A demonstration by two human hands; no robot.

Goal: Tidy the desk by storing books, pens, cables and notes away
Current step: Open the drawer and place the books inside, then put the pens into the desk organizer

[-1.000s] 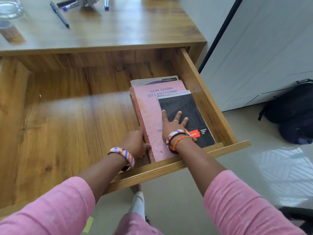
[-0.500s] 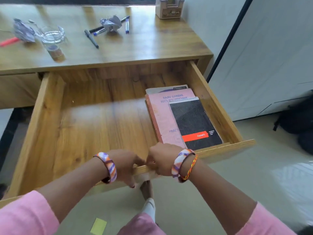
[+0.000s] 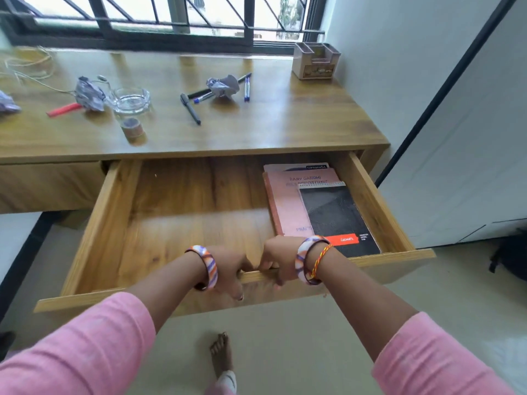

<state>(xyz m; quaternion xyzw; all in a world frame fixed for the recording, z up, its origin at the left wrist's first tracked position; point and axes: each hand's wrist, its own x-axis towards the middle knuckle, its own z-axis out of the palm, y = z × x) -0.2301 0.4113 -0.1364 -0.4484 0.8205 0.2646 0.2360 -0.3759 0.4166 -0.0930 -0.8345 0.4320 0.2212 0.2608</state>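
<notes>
The wooden drawer point(image 3: 108, 223) stands pulled out under the desk point(image 3: 285, 129). In its right end lies a stack: a black spiral notebook point(image 3: 336, 218) on a pink book point(image 3: 288, 209), over a third book point(image 3: 296, 166). My left hand point(image 3: 231, 269) and my right hand point(image 3: 281, 260) both grip the drawer's front edge, side by side near its middle. On the desk lie a black pen point(image 3: 190, 108), more pens point(image 3: 247, 87), crumpled paper point(image 3: 224, 85), another crumpled paper point(image 3: 89, 94) and a pale cable point(image 3: 31, 67).
A glass ashtray point(image 3: 131, 100), a tape roll point(image 3: 132, 129), a red marker point(image 3: 64, 109) and a pink pen holder point(image 3: 316, 61) stand on the desk. A window with bars runs behind. A white cabinet point(image 3: 456, 138) and a dark bag point(image 3: 510, 258) are at the right.
My hands left the books and came back onto the drawer's front edge. The view has tilted up, and more of the desk top and the window now shows.
</notes>
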